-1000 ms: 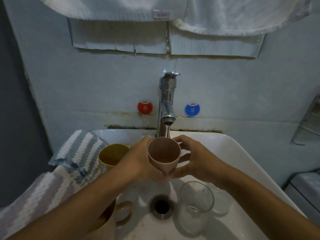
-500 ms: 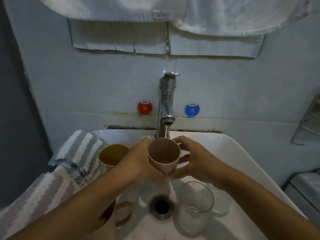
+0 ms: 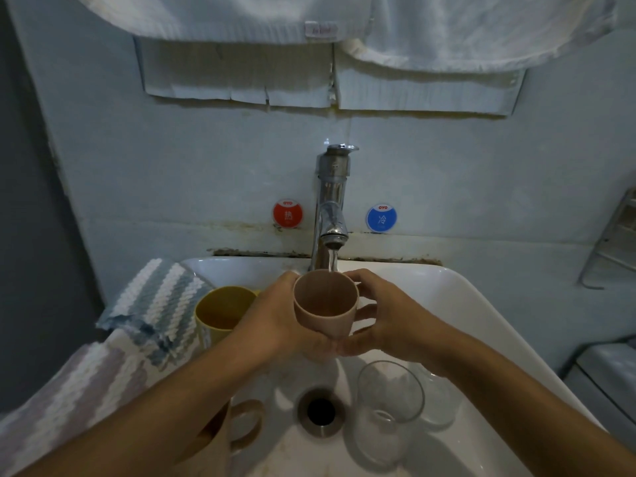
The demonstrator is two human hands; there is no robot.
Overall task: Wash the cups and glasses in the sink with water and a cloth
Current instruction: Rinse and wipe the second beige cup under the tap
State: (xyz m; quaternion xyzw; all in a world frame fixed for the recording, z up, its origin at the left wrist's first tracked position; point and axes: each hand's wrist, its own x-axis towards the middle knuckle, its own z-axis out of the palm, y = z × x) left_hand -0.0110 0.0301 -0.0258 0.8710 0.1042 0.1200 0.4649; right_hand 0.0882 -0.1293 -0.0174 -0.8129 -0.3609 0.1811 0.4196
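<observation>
- While water ran from the tap [image 3: 331, 215], you held the pink cup [image 3: 325, 302] under the spout, over the sink [image 3: 464, 304].
- Cup's long axis was tilted: mouth faced up and toward you, base pointed down and away. A little water sat at the bottom.
- Your left hand [image 3: 275, 321] was wrapped round the cup's left side, fingers curled on its wall. Your right hand [image 3: 385, 321] gripped the right side, fingers over the rim area, thumb near the base.
- Yellow cup [image 3: 220, 311] stood upright at the basin's left, just beside your left hand; contents unclear.
- Beige mug [image 3: 241, 428] sat under your left forearm, handle pointing right toward the drain [image 3: 320, 412].
- Clear glass [image 3: 389, 407] lay tipped right of the drain, mouth toward you. Second glass [image 3: 437, 401] behind it, partly hidden.
- Striped cloth [image 3: 155, 304] draped over the sink's left rim.
- Red sticker [image 3: 288, 214] and blue sticker [image 3: 381, 218] flanked the tap, both reading "OYO" above a Chinese character.
</observation>
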